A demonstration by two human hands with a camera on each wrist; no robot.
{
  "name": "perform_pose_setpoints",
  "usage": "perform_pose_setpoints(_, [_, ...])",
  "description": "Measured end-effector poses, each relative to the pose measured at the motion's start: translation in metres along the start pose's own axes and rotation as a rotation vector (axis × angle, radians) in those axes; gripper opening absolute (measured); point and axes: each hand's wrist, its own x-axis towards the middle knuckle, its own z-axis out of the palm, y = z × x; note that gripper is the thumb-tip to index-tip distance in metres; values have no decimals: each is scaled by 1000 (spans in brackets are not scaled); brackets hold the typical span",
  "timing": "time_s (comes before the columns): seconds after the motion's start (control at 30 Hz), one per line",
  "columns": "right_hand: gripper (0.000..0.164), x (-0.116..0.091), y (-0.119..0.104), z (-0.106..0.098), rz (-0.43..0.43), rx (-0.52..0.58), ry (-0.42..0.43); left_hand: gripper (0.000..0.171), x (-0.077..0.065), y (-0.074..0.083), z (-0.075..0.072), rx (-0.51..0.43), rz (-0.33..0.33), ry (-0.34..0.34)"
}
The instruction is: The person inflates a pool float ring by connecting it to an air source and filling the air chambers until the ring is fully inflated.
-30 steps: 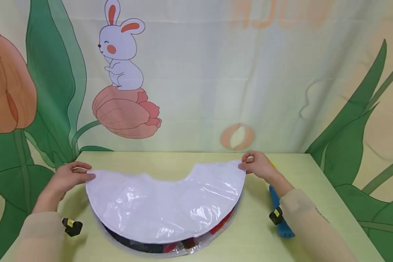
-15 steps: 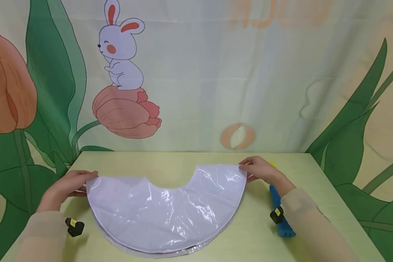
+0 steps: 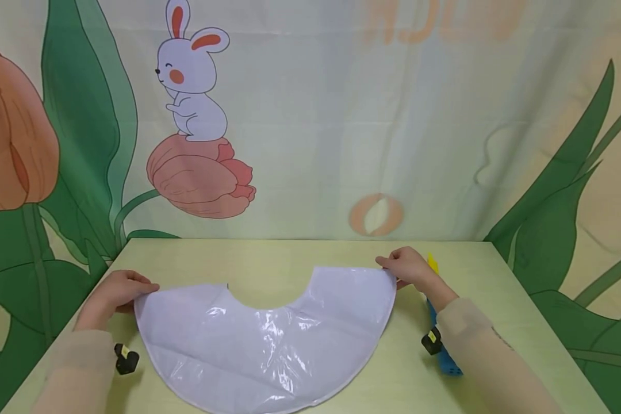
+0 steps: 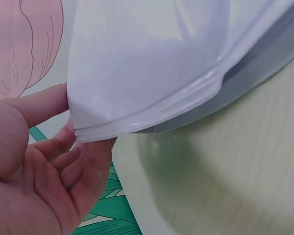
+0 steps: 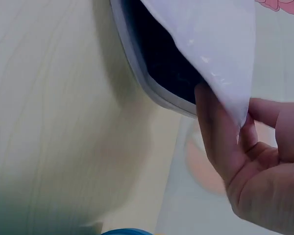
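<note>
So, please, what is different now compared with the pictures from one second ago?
In the head view, the sheet has shifted toward the person, its near edge now reaching the bottom of the picture; the dark and red strip below that edge no longer shows there. The left hand and right hand came slightly nearer with it, both keeping hold of its corners. The blue object stays put.

At the bottom of the head view, the curved edge of your white sheet (image 3: 269,351) runs out of frame, and its corner partly hides the fingers of your left hand (image 3: 118,290). Your right sleeve (image 3: 476,325) covers part of the blue object (image 3: 449,365), while the pale lettering (image 3: 416,40) overhead is cropped and too blurred to read.
</note>
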Motion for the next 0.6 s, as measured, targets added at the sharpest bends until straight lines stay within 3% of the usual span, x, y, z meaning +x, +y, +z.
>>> perform_pose_setpoints(0.27, [27,-4,-5,-1,14,-25,-36,56,2,-1,0,27,11,26])
perform_pose_setpoints(0.47, [45,-3,-8,-4,33,49,-97,65,4,-1,-3,26,40,-21])
perform_pose_setpoints(0.6, [50,-1,-7,-7,12,120,-129,64,4,0,-7,2,96,-3])
